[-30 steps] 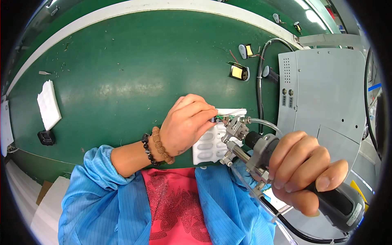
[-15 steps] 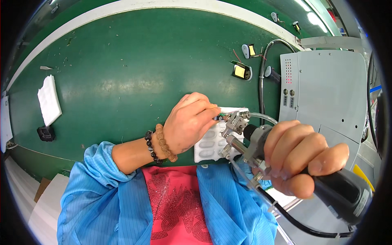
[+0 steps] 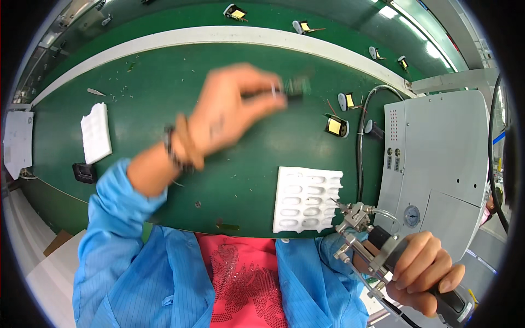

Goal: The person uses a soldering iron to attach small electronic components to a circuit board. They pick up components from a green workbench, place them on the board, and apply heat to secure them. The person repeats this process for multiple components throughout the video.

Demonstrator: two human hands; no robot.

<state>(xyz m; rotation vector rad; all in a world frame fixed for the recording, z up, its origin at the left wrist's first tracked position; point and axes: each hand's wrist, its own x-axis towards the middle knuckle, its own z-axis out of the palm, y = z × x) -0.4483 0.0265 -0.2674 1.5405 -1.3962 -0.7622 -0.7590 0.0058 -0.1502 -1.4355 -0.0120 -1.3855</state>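
My left hand (image 3: 227,106) is raised over the left-centre of the green bench, smeared by motion. Thumb and fingers pinch a small dark electronic part with a green board (image 3: 297,87), too blurred to make out fully. In my right hand (image 3: 424,268) is a dispensing gun (image 3: 358,218) with a black handle, metal valve and clear tubing, its fingers wrapped round the grip. The thin nozzle points left, over the right edge of a white foam tray (image 3: 279,191) with rows of oval hollows. How close the tip is to the tray, I cannot tell.
A grey machine (image 3: 437,147) stands at right, a black cable (image 3: 360,147) beside it. Small units with yellow pads (image 3: 334,126) lie left of the cable. A white foam piece (image 3: 96,134) and black square part (image 3: 84,173) lie far left. Beyond the pale rail (image 3: 219,36) sit more units.
My left hand has left the foam tray and the nozzle, moving away and to the left with the part. The gun, still in my right hand, is lower in view. The whole view has shifted.
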